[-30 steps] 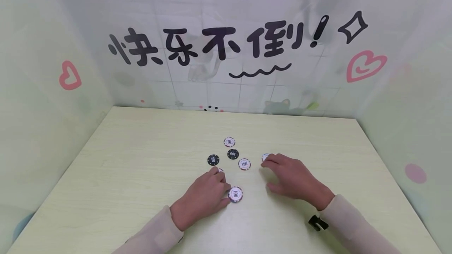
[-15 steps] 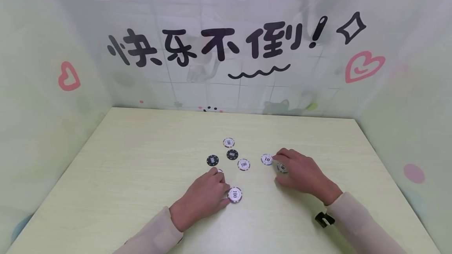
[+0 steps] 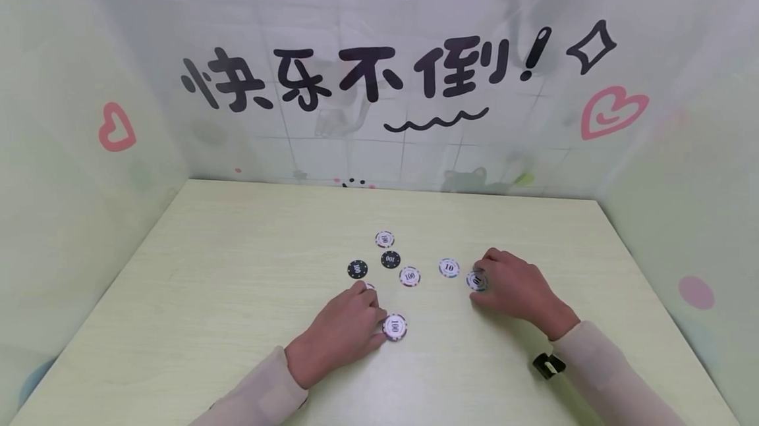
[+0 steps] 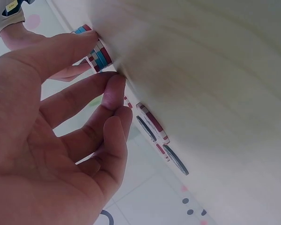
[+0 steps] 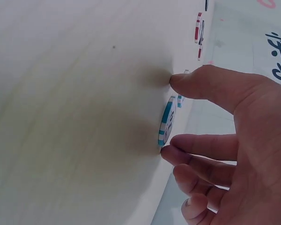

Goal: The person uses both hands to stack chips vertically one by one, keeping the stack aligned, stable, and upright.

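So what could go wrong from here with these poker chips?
The left hand has its thumb and index finger at the edge of the chip stack, so a twitch might knock the stack askew.

The right hand spreads its thumb and fingers about a flat 10 chip; a fingertip could slide it into the other 10 chip nearby.

A white chip, partly hidden behind the left hand, could get brushed.

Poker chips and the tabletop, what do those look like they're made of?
Poker chips: likely hard plastic or clay-like composite, matte to satin; flat, stiff-looking discs, the white-faced ones with crisp coloured edge blocks. Tabletop: probably wood or wood-effect laminate, satin; pale, with faint grain lines and soft sheen.
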